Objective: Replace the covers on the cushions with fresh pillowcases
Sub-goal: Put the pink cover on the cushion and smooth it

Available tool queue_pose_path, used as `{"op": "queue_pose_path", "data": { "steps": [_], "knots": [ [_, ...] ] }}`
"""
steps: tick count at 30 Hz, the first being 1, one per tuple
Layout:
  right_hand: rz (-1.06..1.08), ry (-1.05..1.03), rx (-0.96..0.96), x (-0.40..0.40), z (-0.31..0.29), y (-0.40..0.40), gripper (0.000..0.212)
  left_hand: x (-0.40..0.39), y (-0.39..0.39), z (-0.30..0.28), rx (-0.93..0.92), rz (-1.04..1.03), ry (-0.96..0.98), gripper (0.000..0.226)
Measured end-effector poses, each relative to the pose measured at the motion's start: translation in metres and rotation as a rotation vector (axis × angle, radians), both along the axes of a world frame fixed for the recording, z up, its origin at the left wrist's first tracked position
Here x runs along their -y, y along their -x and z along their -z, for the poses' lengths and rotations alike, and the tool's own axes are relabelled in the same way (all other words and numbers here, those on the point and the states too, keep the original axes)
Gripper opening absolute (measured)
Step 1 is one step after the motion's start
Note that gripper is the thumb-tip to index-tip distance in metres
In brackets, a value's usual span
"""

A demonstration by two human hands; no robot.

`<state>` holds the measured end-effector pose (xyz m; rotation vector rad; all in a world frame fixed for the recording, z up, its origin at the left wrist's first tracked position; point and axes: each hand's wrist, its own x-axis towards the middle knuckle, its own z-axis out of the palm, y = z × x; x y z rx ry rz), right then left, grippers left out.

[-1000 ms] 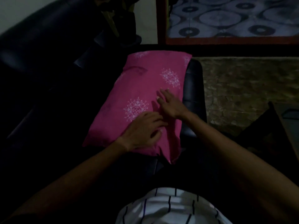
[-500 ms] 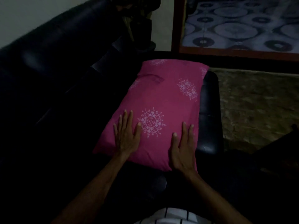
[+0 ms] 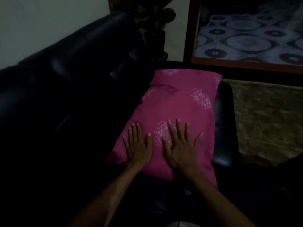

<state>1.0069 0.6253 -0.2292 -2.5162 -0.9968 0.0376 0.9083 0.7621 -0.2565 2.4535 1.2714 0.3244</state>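
Head view: one cushion in a pink pillowcase (image 3: pixel 177 105) lies on the seat of a dark sofa (image 3: pixel 65 66), its long axis running away from the person toward the far armrest; both hands lie flat on its near end, fingers straight and spread, pressing the cloth and gripping nothing; the left hand (image 3: pixel 137 146) sits by the near left corner, the right hand (image 3: pixel 180 148) just beside it toward the middle, partly covering one white printed motif; the bulk of the cushion stretches ahead of both palms, so any smoothing stroke would likely run forward along its length; the right hand is nearer the cushion's centre, the left nearer its edge; the near right corner of the cover hangs slightly past the seat's front edge, below the right wrist. Counted: one cushion, one cover, two hands. Ahead of the hands, beyond the sofa, stands a dark plant (image 3: pixel 155 22); to their right lie a mottled rug (image 3: pixel 265 118) and, farther off, a red-edged floor with circle patterns (image 3: pixel 249 40). No second cushion or spare cover is visible.
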Motion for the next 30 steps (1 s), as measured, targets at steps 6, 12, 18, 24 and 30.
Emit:
{"op": "queue_pose_path", "data": {
  "steps": [6,12,18,24,30],
  "knots": [
    [0.020,0.042,0.003,0.025,0.008,-0.017,0.065,-0.022,-0.019,-0.023,-0.020,0.092,-0.100,0.083],
    [0.055,0.066,-0.008,-0.030,-0.023,-0.018,0.076,-0.001,-0.026,0.007,0.033,0.047,-0.024,0.071],
    [0.033,-0.004,0.139,-0.024,0.012,-0.021,0.068,-0.011,0.002,0.009,0.076,0.106,-0.072,0.073],
    [0.054,-0.080,0.155,-0.017,0.010,-0.018,0.068,-0.012,-0.006,0.019,0.097,0.089,-0.022,0.075],
    [0.183,-0.385,-0.081,0.003,-0.013,-0.011,0.052,-0.050,0.009,0.003,0.153,0.060,0.132,0.094]
  ]
}}
